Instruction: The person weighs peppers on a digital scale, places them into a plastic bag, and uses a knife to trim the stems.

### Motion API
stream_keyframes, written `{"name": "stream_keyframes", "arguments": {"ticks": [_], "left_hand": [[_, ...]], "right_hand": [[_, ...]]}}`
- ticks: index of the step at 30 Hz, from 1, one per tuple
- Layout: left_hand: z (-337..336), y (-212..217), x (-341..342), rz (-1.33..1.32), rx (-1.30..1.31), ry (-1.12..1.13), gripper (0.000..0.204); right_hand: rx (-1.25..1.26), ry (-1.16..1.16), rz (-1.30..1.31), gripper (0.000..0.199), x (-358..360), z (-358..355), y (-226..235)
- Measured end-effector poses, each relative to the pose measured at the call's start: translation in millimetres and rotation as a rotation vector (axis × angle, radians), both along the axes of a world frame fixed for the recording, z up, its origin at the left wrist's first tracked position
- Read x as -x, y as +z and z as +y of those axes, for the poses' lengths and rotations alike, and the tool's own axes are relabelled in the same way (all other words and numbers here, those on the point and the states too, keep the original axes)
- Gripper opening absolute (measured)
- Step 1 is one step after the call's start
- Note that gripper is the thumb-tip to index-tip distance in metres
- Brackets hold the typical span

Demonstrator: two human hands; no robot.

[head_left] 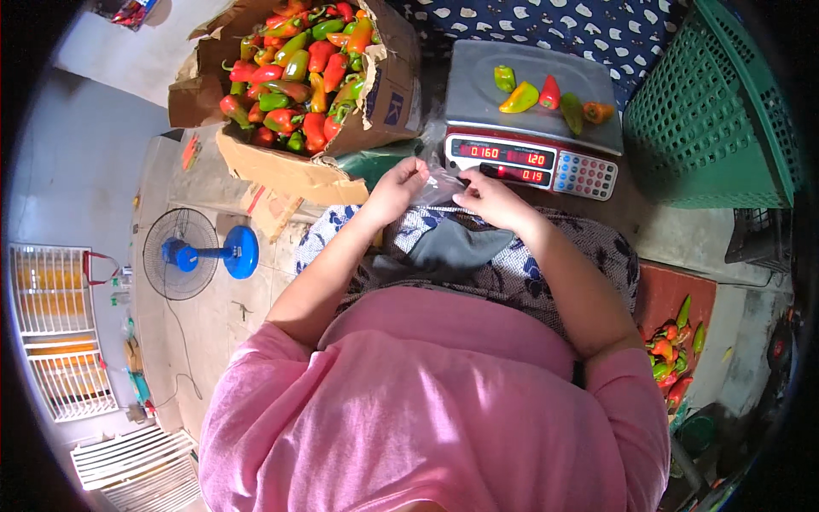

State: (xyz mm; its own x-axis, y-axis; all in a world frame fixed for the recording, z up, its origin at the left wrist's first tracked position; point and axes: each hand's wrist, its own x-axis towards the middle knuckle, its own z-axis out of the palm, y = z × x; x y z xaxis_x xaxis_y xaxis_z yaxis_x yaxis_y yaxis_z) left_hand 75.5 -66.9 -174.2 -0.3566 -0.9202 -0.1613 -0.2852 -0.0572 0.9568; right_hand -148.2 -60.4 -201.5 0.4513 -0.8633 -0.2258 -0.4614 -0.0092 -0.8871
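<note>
A thin clear plastic bag (439,186) is stretched between my two hands in front of the scale. My left hand (397,192) pinches its left side, fingers closed. On the other side, my right hand (496,201) grips the bag between thumb and fingers, close to the scale's lower left corner. Several peppers (519,98), green, yellow, red and orange, lie apart on the grey platform of the digital scale (472,90). Its red display is lit. To the left, an open cardboard box (394,94) is filled with red, orange and green peppers (294,81).
A tall green perforated basket (712,119) stands right of the scale. More peppers (672,352) lie on a reddish surface at lower right. A blue fan (183,253) stands at left with its cord trailing. Patterned dark blue cloth (554,24) lies beyond the scale.
</note>
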Motion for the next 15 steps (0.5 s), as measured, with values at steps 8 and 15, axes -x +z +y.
{"name": "stream_keyframes", "arguments": {"ticks": [8, 15], "left_hand": [[6.3, 26.2, 20.4, 0.093, 0.23, 0.162, 0.013], [21.5, 31.4, 38.4, -0.342, 0.518, 0.026, 0.087]], "right_hand": [[0.327, -0.064, -0.147, 0.028, -2.4, -1.9, 4.8], [0.063, -0.185, -0.291, 0.033, -5.5, -9.9, -52.2]]}}
